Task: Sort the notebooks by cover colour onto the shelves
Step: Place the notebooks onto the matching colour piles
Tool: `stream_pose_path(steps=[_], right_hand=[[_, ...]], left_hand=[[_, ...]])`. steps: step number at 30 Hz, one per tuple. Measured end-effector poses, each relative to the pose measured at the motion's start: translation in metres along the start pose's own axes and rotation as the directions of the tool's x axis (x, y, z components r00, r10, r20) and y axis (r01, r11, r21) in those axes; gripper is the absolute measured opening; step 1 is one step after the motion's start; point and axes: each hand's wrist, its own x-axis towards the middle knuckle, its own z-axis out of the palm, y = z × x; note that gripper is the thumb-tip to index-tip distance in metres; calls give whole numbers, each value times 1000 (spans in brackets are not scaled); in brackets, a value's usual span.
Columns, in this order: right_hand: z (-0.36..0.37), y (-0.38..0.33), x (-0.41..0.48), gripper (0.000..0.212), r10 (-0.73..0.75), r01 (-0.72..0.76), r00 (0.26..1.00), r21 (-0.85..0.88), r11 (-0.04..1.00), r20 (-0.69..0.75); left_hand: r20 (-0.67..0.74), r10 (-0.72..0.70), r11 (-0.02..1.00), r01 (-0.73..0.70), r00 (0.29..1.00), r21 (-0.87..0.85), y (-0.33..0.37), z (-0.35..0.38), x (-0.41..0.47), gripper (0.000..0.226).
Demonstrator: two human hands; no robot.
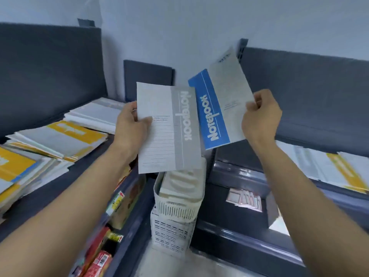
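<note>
Holds up two notebooks over the corner where two dark shelves meet. Grips the grey notebook (169, 126) with the left hand (131, 124), thumb pressed flat on the pale ruled front, fingers curled behind the left edge. Shows a grey band down its right side, with the word Notebook printed along it in white. Pinches the blue notebook (219, 104) with the right hand (259, 114) at the right edge, thumb in front and fingers folded round the back. Carries it tilted and a little higher than the grey one, blue band turned toward the grey band. Brings the two covers just beside each other near the middle; cannot tell whether touching. Holds both hands well apart, each clamped on its own notebook, arms bare. Below the notebooks, a white basket (177, 204) with pale books standing in it, set on a slotted white crate (171, 234). On the left shelf (50, 188), loose piles of yellow notebooks (65, 136) and, further back, a white pile (95, 114). On the right shelf (327, 189), pale covers with a yellow band (343, 172). Lower left, red and yellow packets (99, 258) on edge; lower right, pinkish cards (244, 198) on a glossy dark surface.
</note>
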Motion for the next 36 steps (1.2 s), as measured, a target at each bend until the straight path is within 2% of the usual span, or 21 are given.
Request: stream_pose_path(steps=[3, 10, 14, 18, 21, 25, 29, 36], right_hand=[[-54, 37, 10, 22, 43, -52, 992, -73, 996, -118], [-191, 131, 39, 17, 113, -178, 927, -152, 972, -357], [-264, 184, 57, 18, 126, -227, 886, -181, 957, -446], [-308, 233, 79, 19, 147, -257, 863, -168, 952, -484], [-323, 264, 95, 18, 166, -267, 858, -147, 952, -486], [-328, 293, 112, 18, 193, -281, 888, -159, 947, -418], [-314, 316, 133, 20, 212, -285, 920, -192, 939, -329], [-278, 345, 173, 18, 276, -327, 932, -219, 919, -234]], left_hand=[[101, 14, 999, -11, 995, -31, 7, 60, -12, 27], [262, 17, 996, 7, 965, -90, 21, 216, -62, 30], [310, 25, 998, -6, 951, -64, 24, 301, -96, 28], [294, 18, 999, -5, 956, -45, 22, 366, -114, 28], [273, -19, 1000, 19, 962, 4, 11, 396, -118, 33], [248, -95, 995, 86, 964, 47, -7, 422, -114, 37], [251, -135, 989, 116, 959, 89, -24, 450, -100, 37], [299, -212, 975, 178, 930, 137, -62, 497, -48, 32]])
